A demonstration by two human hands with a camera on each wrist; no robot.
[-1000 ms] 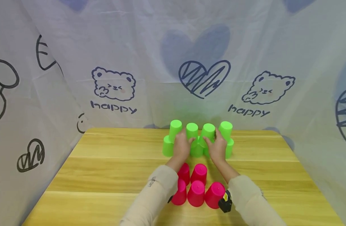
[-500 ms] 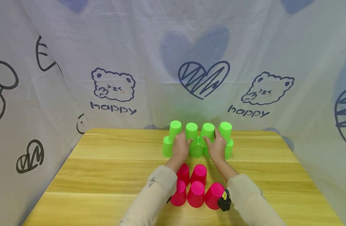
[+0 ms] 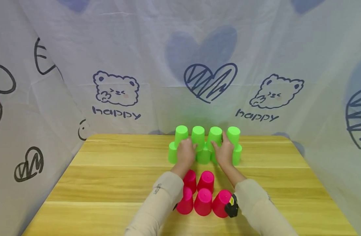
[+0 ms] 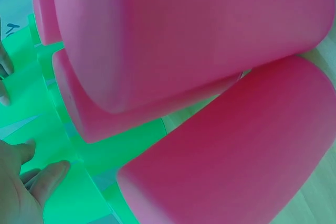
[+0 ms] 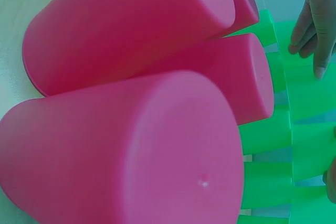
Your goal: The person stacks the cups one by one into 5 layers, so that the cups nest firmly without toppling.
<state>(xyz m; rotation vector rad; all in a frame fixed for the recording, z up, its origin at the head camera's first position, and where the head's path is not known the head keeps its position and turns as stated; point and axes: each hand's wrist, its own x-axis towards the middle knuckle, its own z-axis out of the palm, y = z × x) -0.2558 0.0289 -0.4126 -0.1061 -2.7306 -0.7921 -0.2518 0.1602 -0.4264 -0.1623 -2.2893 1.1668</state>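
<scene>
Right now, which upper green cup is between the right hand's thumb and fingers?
The third upper green cup from the left; the right hand straddles no other.

both arms stretch forward, left hand and right hand near each other, thumbs pointing inward.

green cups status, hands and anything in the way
Left hand at upper green cups, grip unclear. Right hand appears to grip third upper cup from left. Four in top tier. Pink cups in front, crowding wrist views.

Green tapered cups and hot-pink tapered cups were plain. Yellow grain streaked the wooden tabletop; blue hearts patterned pale cloth.
</scene>
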